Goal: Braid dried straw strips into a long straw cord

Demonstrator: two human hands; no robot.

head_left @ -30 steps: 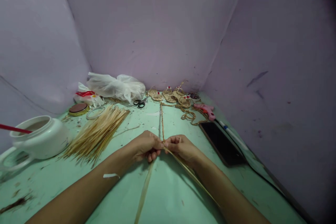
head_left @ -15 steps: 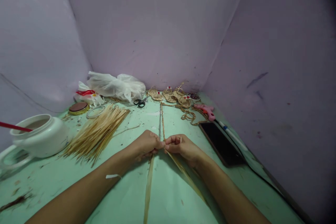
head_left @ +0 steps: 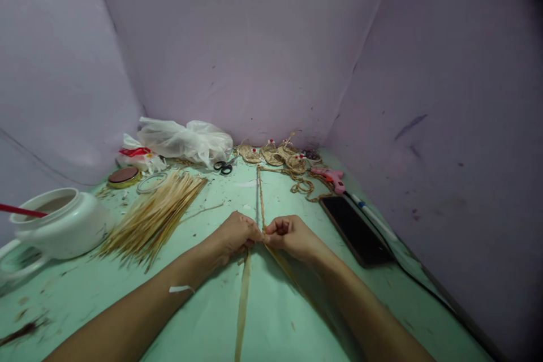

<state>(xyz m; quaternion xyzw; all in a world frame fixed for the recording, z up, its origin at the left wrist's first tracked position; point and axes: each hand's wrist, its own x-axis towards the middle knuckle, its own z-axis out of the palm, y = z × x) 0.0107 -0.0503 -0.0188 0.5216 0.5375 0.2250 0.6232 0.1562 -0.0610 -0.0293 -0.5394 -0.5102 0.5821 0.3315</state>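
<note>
Fingertips of the left hand (head_left: 235, 233) and the right hand (head_left: 292, 236) meet at mid-tabletop, both pinched tight on the near end of a thin braided cord (head_left: 260, 195) of dry tan fibre. From that pinch the cord runs straight away toward the far edge of the pale green tabletop (head_left: 85, 294), while two flat, ribbon-like straw strips (head_left: 243, 305) trail from the fingers toward the near edge, one lying plain on the surface and the other blurred beside the right forearm. Left of the hands lies a fanned bundle of thin straw stalks (head_left: 155, 215), stiff and pale gold. Near the left edge sits a glossy white ceramic pot (head_left: 63, 226) with a red stick resting in its mouth. Along the far edge are a crumpled clear plastic bag (head_left: 184, 141), black-handled scissors (head_left: 223, 167), and several small woven straw sandals (head_left: 274, 154) with red and white dots. Toward the right edge lie a pink glue gun (head_left: 328, 176) and a flat, dark, rectangular phone (head_left: 354, 229).
</note>
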